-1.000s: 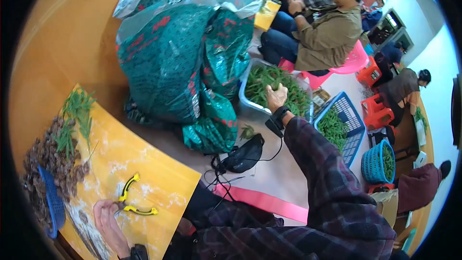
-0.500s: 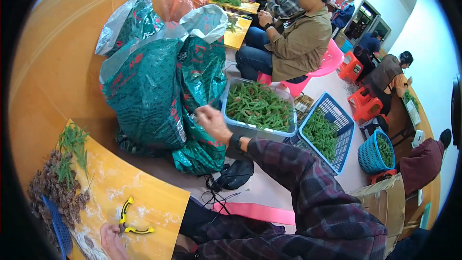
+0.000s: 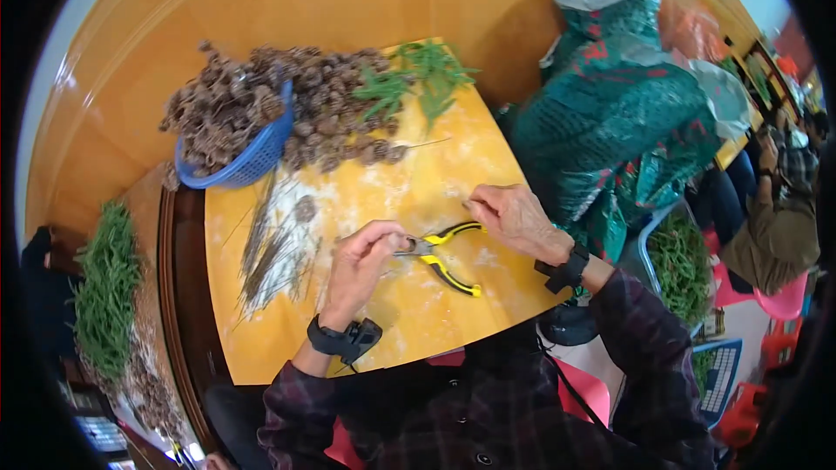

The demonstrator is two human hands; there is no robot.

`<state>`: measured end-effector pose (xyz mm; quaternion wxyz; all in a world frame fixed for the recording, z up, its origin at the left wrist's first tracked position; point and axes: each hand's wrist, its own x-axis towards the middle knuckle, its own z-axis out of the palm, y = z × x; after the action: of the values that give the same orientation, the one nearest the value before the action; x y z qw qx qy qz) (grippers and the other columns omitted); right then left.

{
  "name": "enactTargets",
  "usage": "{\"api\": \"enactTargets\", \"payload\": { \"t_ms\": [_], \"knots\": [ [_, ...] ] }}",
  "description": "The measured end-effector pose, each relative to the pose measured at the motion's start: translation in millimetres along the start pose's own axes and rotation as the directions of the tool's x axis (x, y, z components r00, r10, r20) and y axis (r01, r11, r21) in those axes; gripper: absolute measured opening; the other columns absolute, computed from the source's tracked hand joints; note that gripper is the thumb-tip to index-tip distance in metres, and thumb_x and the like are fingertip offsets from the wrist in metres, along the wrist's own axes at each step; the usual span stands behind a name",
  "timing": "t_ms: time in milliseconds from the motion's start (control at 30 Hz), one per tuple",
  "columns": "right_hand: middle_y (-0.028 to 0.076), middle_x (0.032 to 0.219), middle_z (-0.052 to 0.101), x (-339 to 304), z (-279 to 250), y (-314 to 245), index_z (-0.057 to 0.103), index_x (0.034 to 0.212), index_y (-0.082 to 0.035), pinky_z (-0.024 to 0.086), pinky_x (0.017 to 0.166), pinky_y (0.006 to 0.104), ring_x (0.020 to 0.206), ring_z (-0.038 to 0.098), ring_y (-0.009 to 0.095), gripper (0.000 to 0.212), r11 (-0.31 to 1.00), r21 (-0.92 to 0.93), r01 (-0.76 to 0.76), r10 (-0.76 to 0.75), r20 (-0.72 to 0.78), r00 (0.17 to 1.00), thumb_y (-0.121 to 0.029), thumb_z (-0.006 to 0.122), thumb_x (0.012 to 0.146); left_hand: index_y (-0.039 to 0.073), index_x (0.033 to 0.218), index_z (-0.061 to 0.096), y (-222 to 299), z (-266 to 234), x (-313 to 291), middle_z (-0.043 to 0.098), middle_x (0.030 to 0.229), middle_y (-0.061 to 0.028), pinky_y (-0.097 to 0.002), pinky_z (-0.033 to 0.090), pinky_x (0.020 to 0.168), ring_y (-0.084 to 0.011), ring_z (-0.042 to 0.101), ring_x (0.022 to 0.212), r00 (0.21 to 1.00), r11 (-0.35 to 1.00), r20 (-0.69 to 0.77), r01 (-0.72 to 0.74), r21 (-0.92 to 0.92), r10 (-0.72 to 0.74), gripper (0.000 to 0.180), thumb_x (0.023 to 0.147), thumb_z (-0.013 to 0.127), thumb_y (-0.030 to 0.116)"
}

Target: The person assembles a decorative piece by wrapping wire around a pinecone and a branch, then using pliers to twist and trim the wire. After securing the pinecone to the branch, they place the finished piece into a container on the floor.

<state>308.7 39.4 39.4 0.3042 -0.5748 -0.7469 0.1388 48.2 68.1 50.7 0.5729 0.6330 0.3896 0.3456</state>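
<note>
Pliers [image 3: 427,246], one pair, lie on one yellow surface [image 3: 512,277], between the fingers of the left hand [image 3: 351,271] and right hand [image 3: 520,222]. Beyond the left fingers stands one blue basket [image 3: 244,167] heaped with cones [image 3: 225,100], too many to count. Both hands' fingers curl inward, gripping what I cannot tell; left of the left ones lie many thin dark strands [image 3: 261,259] and one separate cone [image 3: 305,208].

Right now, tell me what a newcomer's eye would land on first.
Probably the bulging, shiny green bags beyond the right side of the yellow table. Next, the brown cones heaped in and beside a blue basket at the table's far left. Then the yellow-and-black pliers, lying with handles spread between the left fingers and right fingers.
</note>
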Motion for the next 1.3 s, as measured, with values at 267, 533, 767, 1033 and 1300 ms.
{"api": "enactTargets", "payload": {
  "t_ms": [267,533,767,1033,1300],
  "knots": [
    [0.020,0.073,0.062,7.4,7.6,19.8,0.063,0.084,-0.001,0.046,0.059,0.0439,0.068,0.060,0.039,0.020,0.996,0.054,-0.068,0.065,0.057,0.996,-0.020,0.057,0.088,0.002,0.095,0.064,5.0,-28.5,38.9,0.064,0.087,-0.0008,-0.0248,0.045,0.075,-0.0086,0.058,0.083,0.998,0.977,-0.046,-0.035,0.209,0.046,0.014,0.090,0.053,0.010],
    [0.021,0.071,0.060,10.5,4.7,25.6,0.061,0.081,-0.001,0.045,0.057,0.0415,0.067,0.060,0.038,0.019,0.988,0.123,-0.089,0.073,0.125,0.989,-0.019,0.059,0.088,0.005,0.116,0.054,9.3,-31.8,152.5,0.055,0.092,-0.0164,-0.0420,0.041,0.087,-0.0334,0.051,0.090,0.840,0.568,0.003,-0.369,0.736,0.542,0.040,0.077,0.065,0.012],
    [0.019,0.072,0.062,10.0,-0.8,25.1,0.061,0.082,-0.001,0.046,0.059,0.0416,0.067,0.061,0.037,0.020,0.976,0.184,-0.117,0.086,0.167,0.982,-0.020,0.060,0.088,0.004,0.104,0.063,2.3,-25.4,218.0,0.048,0.102,-0.0158,-0.0416,0.039,0.090,-0.0339,0.045,0.098,0.864,0.293,0.102,-0.276,0.915,0.493,0.032,0.074,0.069,0.012],
    [0.018,0.070,0.060,10.0,-3.3,27.3,0.058,0.085,0.000,0.045,0.056,0.0400,0.062,0.059,0.036,0.017,0.982,0.161,-0.098,0.072,0.160,0.984,-0.017,0.060,0.088,0.001,0.097,0.065,20.9,-59.0,195.3,0.055,0.096,-0.0155,-0.0411,0.040,0.089,-0.0331,0.049,0.096,0.873,0.349,0.103,-0.296,0.889,0.477,0.024,0.073,0.063,0.008],
    [0.017,0.071,0.060,15.3,-9.5,31.5,0.057,0.082,-0.002,0.046,0.061,0.0450,0.067,0.059,0.039,0.019,0.975,0.164,-0.150,0.103,0.268,0.958,-0.021,0.060,0.086,0.003,0.123,0.052,46.7,-2.0,247.4,0.054,0.103,-0.0206,-0.0427,0.039,0.091,-0.0361,0.048,0.099,0.826,0.406,0.184,-0.440,0.801,0.533,0.050,0.076,0.064,0.016]
  ]
}}
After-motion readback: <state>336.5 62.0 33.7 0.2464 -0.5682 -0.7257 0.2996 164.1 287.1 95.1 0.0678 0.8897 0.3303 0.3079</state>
